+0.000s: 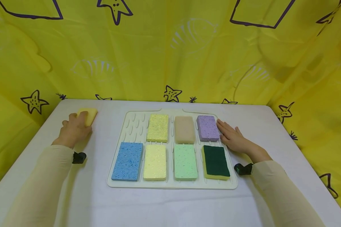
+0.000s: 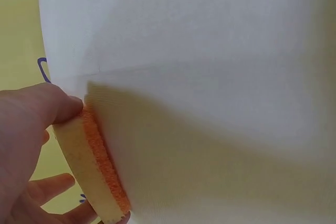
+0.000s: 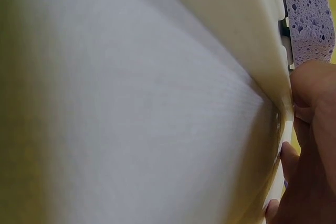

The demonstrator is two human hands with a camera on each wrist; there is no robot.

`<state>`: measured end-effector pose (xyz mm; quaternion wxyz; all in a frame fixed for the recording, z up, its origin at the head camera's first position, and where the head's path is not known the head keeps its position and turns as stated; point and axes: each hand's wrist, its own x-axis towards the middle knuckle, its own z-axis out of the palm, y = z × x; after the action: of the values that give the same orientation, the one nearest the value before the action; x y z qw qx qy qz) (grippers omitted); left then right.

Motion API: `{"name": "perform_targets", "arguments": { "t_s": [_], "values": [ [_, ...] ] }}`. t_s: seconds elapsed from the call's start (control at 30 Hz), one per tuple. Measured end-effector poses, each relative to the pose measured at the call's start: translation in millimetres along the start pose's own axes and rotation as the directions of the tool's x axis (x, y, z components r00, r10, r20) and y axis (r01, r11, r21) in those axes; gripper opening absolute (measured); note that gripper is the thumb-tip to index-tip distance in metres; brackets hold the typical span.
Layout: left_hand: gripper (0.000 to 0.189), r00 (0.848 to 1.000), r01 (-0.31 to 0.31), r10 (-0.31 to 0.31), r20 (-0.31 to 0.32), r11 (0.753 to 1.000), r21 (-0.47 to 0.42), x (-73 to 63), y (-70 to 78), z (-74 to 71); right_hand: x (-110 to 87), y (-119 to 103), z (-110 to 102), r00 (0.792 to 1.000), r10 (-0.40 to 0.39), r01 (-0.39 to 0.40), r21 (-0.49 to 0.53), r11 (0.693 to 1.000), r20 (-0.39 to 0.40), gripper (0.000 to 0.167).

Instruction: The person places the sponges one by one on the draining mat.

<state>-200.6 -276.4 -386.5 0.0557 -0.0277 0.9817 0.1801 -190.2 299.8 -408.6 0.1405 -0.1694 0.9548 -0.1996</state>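
Observation:
At the table's left back, my left hand grips a yellow sponge. The left wrist view shows an orange scrubbing layer on that sponge, with the thumb at one end and fingertips at the other. On the right, my right hand rests with straight fingers on the right rim of a cream tray, beside a purple sponge. In the right wrist view the fingertips touch the tray's edge, and the purple sponge shows beyond the thumb.
Two rows of sponges lie on the tray: yellow, beige and purple behind; blue, pale yellow, green and a dark-green-topped scrub sponge in front. A yellow curtain borders the white table.

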Motion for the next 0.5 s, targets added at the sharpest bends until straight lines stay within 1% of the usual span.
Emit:
{"name": "perform_targets", "arguments": {
  "t_s": [0.27,0.5],
  "values": [
    [0.066,1.000,0.003,-0.003,0.000,1.000,-0.027,2.2,2.1,-0.7,0.6,-1.9,0.2,1.000,0.004,-0.004,0.003,1.000,0.006,0.062],
    [0.063,1.000,-0.026,0.026,-0.010,0.999,-0.031,4.3,11.8,-0.3,0.6,-0.6,0.6,1.000,0.003,-0.003,0.002,1.000,0.004,0.062]
  ]
}}
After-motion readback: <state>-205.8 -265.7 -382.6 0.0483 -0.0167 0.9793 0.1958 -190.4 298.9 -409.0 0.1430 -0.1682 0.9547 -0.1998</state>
